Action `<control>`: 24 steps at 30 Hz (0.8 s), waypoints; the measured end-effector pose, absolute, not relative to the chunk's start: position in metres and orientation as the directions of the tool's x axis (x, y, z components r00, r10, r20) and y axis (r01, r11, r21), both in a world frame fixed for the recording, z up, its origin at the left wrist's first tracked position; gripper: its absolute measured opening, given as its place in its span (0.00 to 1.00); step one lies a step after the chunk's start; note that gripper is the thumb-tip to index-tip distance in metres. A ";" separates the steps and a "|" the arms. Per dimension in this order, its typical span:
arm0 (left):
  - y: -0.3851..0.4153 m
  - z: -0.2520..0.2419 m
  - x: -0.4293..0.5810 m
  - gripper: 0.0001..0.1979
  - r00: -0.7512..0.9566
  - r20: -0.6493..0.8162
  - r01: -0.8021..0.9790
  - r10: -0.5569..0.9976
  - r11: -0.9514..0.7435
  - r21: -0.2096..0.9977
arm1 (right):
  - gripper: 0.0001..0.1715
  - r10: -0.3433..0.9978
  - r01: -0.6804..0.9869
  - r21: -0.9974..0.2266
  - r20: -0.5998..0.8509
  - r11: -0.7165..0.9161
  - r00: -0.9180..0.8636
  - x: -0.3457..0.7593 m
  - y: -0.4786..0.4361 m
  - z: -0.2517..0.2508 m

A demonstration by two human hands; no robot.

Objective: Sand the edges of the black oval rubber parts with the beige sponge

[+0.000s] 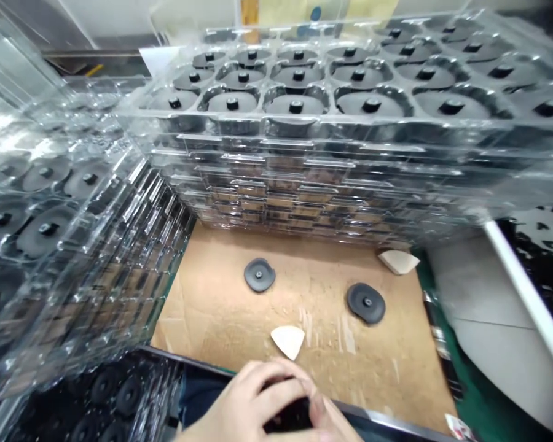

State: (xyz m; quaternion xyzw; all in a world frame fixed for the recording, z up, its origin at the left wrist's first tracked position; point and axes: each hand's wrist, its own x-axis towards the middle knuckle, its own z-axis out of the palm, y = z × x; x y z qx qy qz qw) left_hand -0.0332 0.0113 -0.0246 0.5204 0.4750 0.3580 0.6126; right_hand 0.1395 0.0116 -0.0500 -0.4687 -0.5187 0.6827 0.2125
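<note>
At the bottom edge, my left hand [244, 402] curls its fingers round a dark piece [291, 416]. Close against it, my right hand [334, 423] grips the same piece; much of this hand is behind the left one or out of frame. The piece is mostly covered, so its shape cannot be made out. Just beyond my fingers lies a white wedge-shaped pad [288, 339] on the brown board [212, 313]. Farther off on the board rest a dark grey rounded disc [259, 274] with a centre stud and a similar disc [366, 302] to its right.
A tall stack of clear plastic trays [295, 150] filled with grey discs stands at the back. Another tray stack [133, 245] rises on the left. A second white pad [399, 262] lies at the board's far right. A pale bin [493, 319] borders the right side.
</note>
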 end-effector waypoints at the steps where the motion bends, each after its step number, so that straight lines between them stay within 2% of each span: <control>1: 0.005 -0.029 -0.033 0.20 0.196 -0.238 0.018 0.951 0.239 0.971 | 0.34 0.821 0.215 -0.922 -0.385 -0.322 -0.422 0.136 0.015 -0.050; 3: -0.004 -0.038 -0.034 0.23 0.013 -0.333 -0.214 0.943 0.328 0.920 | 0.31 0.903 0.339 -0.919 -0.307 -0.200 -0.300 0.135 0.023 -0.051; 4: -0.007 -0.043 -0.036 0.25 -0.049 -0.409 -0.383 0.911 0.361 0.850 | 0.29 0.931 0.440 -0.887 -0.269 -0.139 -0.248 0.137 0.027 -0.053; 6: -0.008 -0.052 -0.041 0.28 -0.071 -0.552 -0.684 0.831 0.362 0.634 | 0.26 0.957 0.621 -0.784 -0.183 -0.002 -0.227 0.140 0.034 -0.063; 8: -0.005 -0.059 -0.047 0.25 -0.059 -0.626 -0.827 0.778 0.313 0.467 | 0.20 0.957 0.687 -0.715 -0.092 0.130 -0.276 0.140 0.037 -0.075; 10: -0.001 -0.063 -0.050 0.25 -0.060 -0.646 -0.871 0.761 0.277 0.407 | 0.14 0.937 0.649 -0.726 -0.022 0.225 -0.350 0.135 0.036 -0.084; 14: 0.001 -0.065 -0.047 0.27 -0.080 -0.661 -0.899 0.746 0.233 0.372 | 0.13 0.884 0.538 -0.799 -0.017 0.269 -0.468 0.121 0.044 -0.078; 24: 0.001 -0.068 -0.042 0.25 -0.120 -0.671 -0.865 0.732 0.255 0.433 | 0.12 0.894 0.530 -0.845 -0.179 0.075 -0.412 0.083 0.055 -0.048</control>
